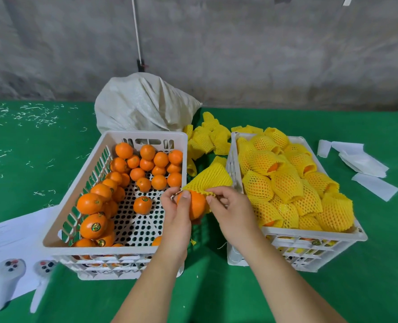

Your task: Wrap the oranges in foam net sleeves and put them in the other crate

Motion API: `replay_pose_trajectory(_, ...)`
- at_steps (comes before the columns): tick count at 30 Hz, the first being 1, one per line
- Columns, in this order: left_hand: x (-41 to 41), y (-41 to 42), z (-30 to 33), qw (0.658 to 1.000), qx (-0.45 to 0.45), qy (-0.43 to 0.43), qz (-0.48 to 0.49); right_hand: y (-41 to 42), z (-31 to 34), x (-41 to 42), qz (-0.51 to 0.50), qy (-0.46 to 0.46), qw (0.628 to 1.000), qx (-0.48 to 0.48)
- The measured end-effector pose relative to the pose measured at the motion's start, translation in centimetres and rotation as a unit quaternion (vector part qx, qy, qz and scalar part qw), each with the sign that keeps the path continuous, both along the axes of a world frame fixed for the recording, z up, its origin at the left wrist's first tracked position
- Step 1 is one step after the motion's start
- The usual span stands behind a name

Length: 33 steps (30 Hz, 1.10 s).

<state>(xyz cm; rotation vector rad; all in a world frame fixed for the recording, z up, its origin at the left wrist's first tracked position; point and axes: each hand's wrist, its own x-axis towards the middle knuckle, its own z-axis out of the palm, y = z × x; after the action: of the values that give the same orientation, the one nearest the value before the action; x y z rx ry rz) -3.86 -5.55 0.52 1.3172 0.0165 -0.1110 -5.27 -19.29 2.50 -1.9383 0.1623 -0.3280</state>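
Green cloth covers the counter (368, 264) under a bare grey wall, with a white sack (144, 103) at twelve o'clock. At nine o'clock of the hands stands the left crate (144, 136), about half full of bare oranges (146, 164); at three o'clock the right crate (309, 238) is heaped with wrapped oranges (286, 183). Loose sleeves (207, 138) lie between the crates toward twelve. White paper sheets (363, 159) lie at two o'clock.

Sleeving looks to be the step in hand, barely begun. Between the crates, the left hand (174, 210) curls its grip round one orange (195, 206), thumb across its front. The right hand (228, 210) pinches the mouth of a yellow foam net sleeve (207, 178), which fans up toward twelve and only touches the top of the fruit. Next, I judge, the mouth must be stretched wide and drawn down over the orange, before it goes to the right crate. Both forearms reach in from six o'clock, wrists near each other.
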Motion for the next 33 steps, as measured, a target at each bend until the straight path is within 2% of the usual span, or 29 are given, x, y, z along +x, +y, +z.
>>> replay_pose_trajectory(1, 0.3, -0.3, 0.6, 1.0, -0.016, -0.005, -0.015, 0.4, -0.1, -0.2, -0.014, -0.017, 1.0, -0.011)
replay_pose_trajectory(3, 0.0, 1.6, -0.7, 0.978, -0.097, -0.101, -0.158, 0.4, 0.2, -0.3, -0.038, -0.04, 0.998, -0.032)
replay_pose_trajectory(4, -0.1, 2.1, -1.0, 0.972, -0.112, -0.104, -0.176, 0.2, 0.5, -0.2, -0.041, -0.041, 0.998, -0.033)
replay_pose_trajectory(5, -0.2, 2.3, -1.2, 0.971, -0.107, -0.094, -0.193, -0.2, 0.9, -0.1, -0.037, -0.036, 0.998, -0.029)
replay_pose_trajectory(6, -0.1, 2.2, -0.8, 0.967, -0.05, -0.106, -0.225, -0.7, 1.1, 0.0, -0.033, -0.031, 0.999, -0.028)
replay_pose_trajectory(8, 0.2, 1.2, -0.5, 0.976, 0.035, -0.11, -0.186, -1.5, 1.4, 0.0, -0.032, -0.027, 0.998, -0.051)
replay_pose_trajectory(11, 0.7, 0.8, -1.4, 0.989, 0.008, -0.089, -0.122, -2.1, 1.6, -0.4, -0.024, -0.038, 0.991, -0.129)
replay_pose_trajectory(14, 0.5, 0.4, -1.7, 0.993, -0.006, -0.057, -0.1, -2.5, 2.0, -1.1, -0.008, -0.077, 0.976, -0.201)
replay_pose_trajectory(18, 1.0, 0.7, -2.4, 0.998, -0.037, -0.029, -0.03, -1.0, 2.0, -2.1, 0.065, -0.124, 0.953, -0.27)
replay_pose_trajectory(20, 1.4, 1.0, -2.5, 0.996, -0.07, -0.007, -0.058, 0.0, 1.5, -2.0, 0.085, -0.122, 0.957, -0.251)
replay_pose_trajectory(22, 1.3, 1.6, -2.7, 0.988, -0.087, -0.004, -0.126, 0.4, 0.8, -1.6, 0.074, -0.104, 0.967, -0.222)
replay_pose_trajectory(24, 1.2, 1.9, -2.9, 0.986, -0.053, -0.037, -0.157, 0.3, 0.3, -1.3, 0.057, -0.083, 0.973, -0.206)
replay_pose_trajectory(26, 1.0, 1.6, -3.0, 0.987, -0.015, -0.065, -0.145, 0.0, 0.2, -1.2, 0.054, -0.077, 0.977, -0.191)
replay_pose_trajectory(29, 0.6, 1.1, -3.1, 0.99, -0.024, -0.058, -0.126, -0.3, 0.5, -0.9, 0.037, -0.092, 0.979, -0.178)
replay_pose_trajectory(33, 1.0, 0.9, -3.6, 0.991, -0.032, -0.063, -0.114, -0.7, 1.3, -0.9, 0.0, -0.143, 0.964, -0.226)
